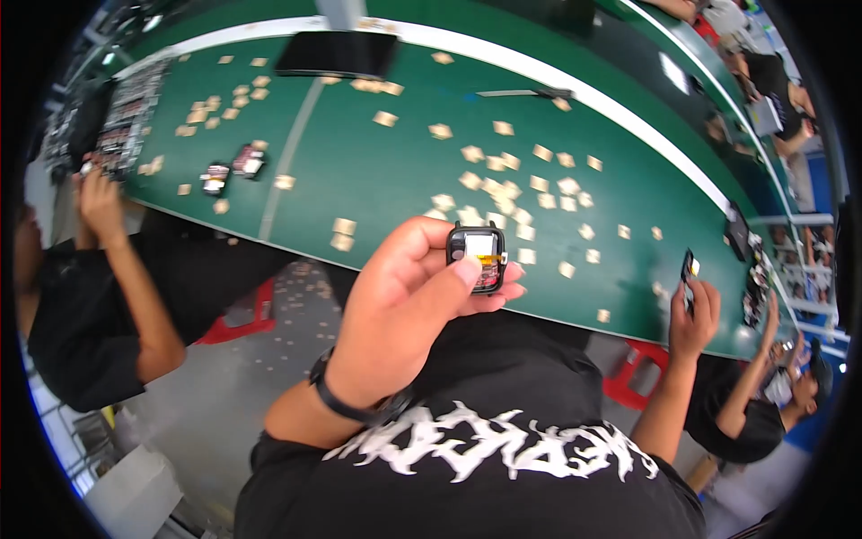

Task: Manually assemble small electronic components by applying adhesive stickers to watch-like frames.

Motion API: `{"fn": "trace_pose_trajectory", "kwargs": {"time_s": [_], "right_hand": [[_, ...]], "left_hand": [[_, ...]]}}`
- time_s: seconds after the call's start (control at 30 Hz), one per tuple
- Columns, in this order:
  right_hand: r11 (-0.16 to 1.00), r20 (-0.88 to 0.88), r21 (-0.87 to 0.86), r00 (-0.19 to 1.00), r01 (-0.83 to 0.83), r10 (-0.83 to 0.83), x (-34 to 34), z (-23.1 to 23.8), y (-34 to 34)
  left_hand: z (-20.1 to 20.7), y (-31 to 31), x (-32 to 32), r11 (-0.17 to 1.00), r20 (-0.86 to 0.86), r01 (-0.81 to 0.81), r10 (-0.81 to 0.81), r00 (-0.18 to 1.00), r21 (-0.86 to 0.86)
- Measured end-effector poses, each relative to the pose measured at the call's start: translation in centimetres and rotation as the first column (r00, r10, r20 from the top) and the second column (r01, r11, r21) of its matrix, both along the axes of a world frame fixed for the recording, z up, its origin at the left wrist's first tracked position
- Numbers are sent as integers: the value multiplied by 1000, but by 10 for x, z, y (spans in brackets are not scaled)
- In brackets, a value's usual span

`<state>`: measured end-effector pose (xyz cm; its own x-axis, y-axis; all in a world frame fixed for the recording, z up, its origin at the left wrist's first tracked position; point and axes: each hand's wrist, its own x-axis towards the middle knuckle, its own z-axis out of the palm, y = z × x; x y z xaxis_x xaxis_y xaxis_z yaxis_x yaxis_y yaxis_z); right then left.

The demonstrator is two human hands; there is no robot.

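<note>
Close in front of me, my left hand (404,296) is closed round an opened black smartwatch case (476,256). Its thumb presses on the inside, where a white square part, a yellow strip and red-black innards show. Out to the right, over the near table edge, my right hand (696,319) pinches a dark, slim piece (689,265) with a bit of yellow on it. It is seen nearly edge-on and looks like another watch case, though its kind is not certain. Many small beige squares (494,187) lie scattered on the green table (368,180) beyond my hands.
Two opened watch cases (215,178) lie at the left. Rows of dark parts (135,112) fill the far left end. A black flat panel (337,56) and a slim tool (525,93) lie at the back. People sit at both sides; red stools (242,314) stand below.
</note>
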<state>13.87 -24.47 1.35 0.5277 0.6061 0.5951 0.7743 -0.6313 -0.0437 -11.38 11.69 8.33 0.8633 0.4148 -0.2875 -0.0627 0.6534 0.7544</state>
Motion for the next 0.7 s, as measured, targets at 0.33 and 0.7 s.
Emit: {"fn": "trace_pose_trajectory", "kwargs": {"time_s": [0.33, 0.7], "right_hand": [[950, -157, 68, 938, -304, 311, -49, 8, 92], [930, -201, 94, 908, -356, 368, -59, 18, 122]], "left_hand": [[-49, 157, -42, 552, -66, -382, 627, 777, 741], [-55, 301, -73, 165, -260, 217, 794, 549, 962]]}}
